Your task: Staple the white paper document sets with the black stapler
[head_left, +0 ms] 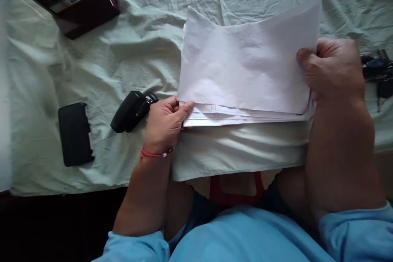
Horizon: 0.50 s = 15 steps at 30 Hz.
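Note:
A stack of white paper sheets (245, 61) is held between my two hands above the cloth. My left hand (166, 120) pinches its near left corner, thumb on top. On the right edge, my right hand (333, 69) grips the sheets with the thumb pressed on the top one. The top sheet looks blank and bows down in the middle of its far edge. Lower sheets stick out unevenly along the near side. A black stapler (130, 112) lies just left of my left hand, its near end close to the knuckles.
A pale green cloth (147, 57) covers the table. On the left lies a black phone-like case (75, 134). A dark red box (86, 12) stands at the far left. Keys (379, 67) lie beyond my right wrist. The table's near edge borders my lap.

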Motion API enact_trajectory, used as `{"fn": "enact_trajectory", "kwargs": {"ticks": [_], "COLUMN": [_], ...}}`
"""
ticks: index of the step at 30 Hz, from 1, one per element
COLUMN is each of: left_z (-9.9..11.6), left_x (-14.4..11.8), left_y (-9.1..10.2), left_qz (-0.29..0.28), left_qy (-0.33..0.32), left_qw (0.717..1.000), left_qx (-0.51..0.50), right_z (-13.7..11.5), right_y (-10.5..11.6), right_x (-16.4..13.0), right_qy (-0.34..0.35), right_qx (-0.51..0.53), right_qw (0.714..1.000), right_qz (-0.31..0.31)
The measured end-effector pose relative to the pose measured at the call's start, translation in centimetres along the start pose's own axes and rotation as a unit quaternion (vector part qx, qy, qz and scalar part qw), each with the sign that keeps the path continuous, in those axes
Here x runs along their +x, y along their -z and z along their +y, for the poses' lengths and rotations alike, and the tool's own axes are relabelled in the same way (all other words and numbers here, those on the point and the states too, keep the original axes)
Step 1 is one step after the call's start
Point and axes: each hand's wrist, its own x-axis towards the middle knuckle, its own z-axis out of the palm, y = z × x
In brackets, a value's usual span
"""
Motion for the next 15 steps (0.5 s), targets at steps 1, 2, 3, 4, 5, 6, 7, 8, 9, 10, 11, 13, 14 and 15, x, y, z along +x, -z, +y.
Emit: {"fn": "enact_trajectory", "kwargs": {"ticks": [1, 2, 3, 4, 5, 6, 7, 8, 9, 10, 11, 13, 14, 15], "left_z": [0.0, 0.1, 0.1, 0.0, 0.0, 0.0, 0.0, 0.0, 0.1, 0.1, 0.1, 0.2, 0.2, 0.2], "left_x": [0.0, 0.0, 0.0, 0.1, 0.1, 0.2, 0.2, 0.2, 0.2, 0.1, 0.1, 0.0, 0.0, 0.0], "left_y": [0.0, 0.0, 0.0, 0.0, 0.1, 0.1, 0.2, 0.2, 0.3, 0.3, 0.3, 0.2, 0.2, 0.1], "left_qz": [0.006, 0.006, 0.0, -0.013, -0.031, -0.049, -0.063, -0.069, -0.069, -0.064, -0.056, -0.041, -0.032, -0.025], "left_qy": [-0.006, -0.01, -0.011, -0.009, -0.005, 0.001, 0.007, 0.013, 0.018, 0.022, 0.027, 0.038, 0.042, 0.044], "left_qw": [1.0, 1.0, 1.0, 0.999, 0.998, 0.996, 0.995, 0.994, 0.995, 0.996, 0.996, 0.998, 0.998, 0.999], "left_qx": [0.004, -0.001, -0.016, -0.035, -0.054, -0.07, -0.078, -0.08, -0.075, -0.066, -0.057, -0.04, -0.031, -0.021], "right_z": [0.2, 0.5, 0.7, 0.9, 1.1, 1.2, 1.2, 1.2, 1.2, 1.1, 1.0, 0.9, 0.9, 0.9], "right_y": [-0.1, -0.1, -0.2, -0.2, -0.2, -0.2, -0.1, -0.1, -0.1, 0.0, 0.0, 0.0, -0.1, -0.1], "right_x": [0.2, 0.3, 0.5, 0.6, 0.8, 0.9, 0.9, 0.9, 0.9, 0.8, 0.8, 0.8, 0.8, 0.9], "right_qy": [0.008, 0.016, 0.022, 0.027, 0.03, 0.03, 0.027, 0.023, 0.02, 0.019, 0.021, 0.029, 0.032, 0.032], "right_qx": [0.009, 0.019, 0.027, 0.034, 0.039, 0.04, 0.039, 0.038, 0.037, 0.036, 0.037, 0.044, 0.047, 0.05], "right_qw": [1.0, 1.0, 0.999, 0.999, 0.999, 0.999, 0.999, 0.999, 0.999, 0.999, 0.999, 0.998, 0.998, 0.998], "right_qz": [-0.001, -0.002, -0.003, 0.0, 0.006, 0.01, 0.017, 0.023, 0.026, 0.027, 0.027, 0.028, 0.025, 0.024]}}
